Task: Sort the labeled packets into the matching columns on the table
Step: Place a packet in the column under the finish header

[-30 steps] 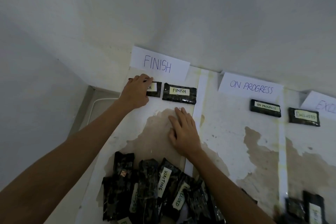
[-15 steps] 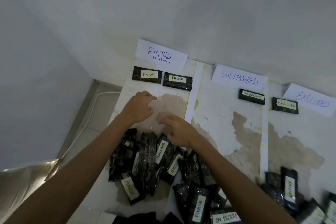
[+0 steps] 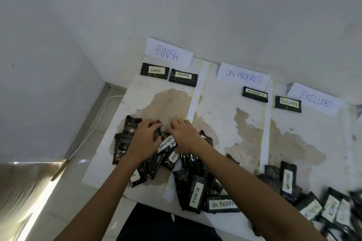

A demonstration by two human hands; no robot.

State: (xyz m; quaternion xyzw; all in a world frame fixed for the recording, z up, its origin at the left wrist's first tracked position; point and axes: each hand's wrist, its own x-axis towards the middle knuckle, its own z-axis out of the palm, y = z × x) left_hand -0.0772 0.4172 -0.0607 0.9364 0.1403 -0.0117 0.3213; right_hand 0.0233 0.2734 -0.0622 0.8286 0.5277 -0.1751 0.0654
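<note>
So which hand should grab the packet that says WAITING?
Probably the right hand. It seems to touch the WAITING packet at its near end, and the ON PROGRESS sign and EXCLUDED sign lie on its side. The left hand rests on other packets. No WAITING sign shows.

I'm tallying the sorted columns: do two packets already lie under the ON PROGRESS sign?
No, only one ON PROGRESS packet lies below the ON PROGRESS sign, near that column's right edge.

Both forearms stretched forward, left hand (image 3: 144, 140) and right hand (image 3: 185, 136) close together, palms down, fingers curled
</note>
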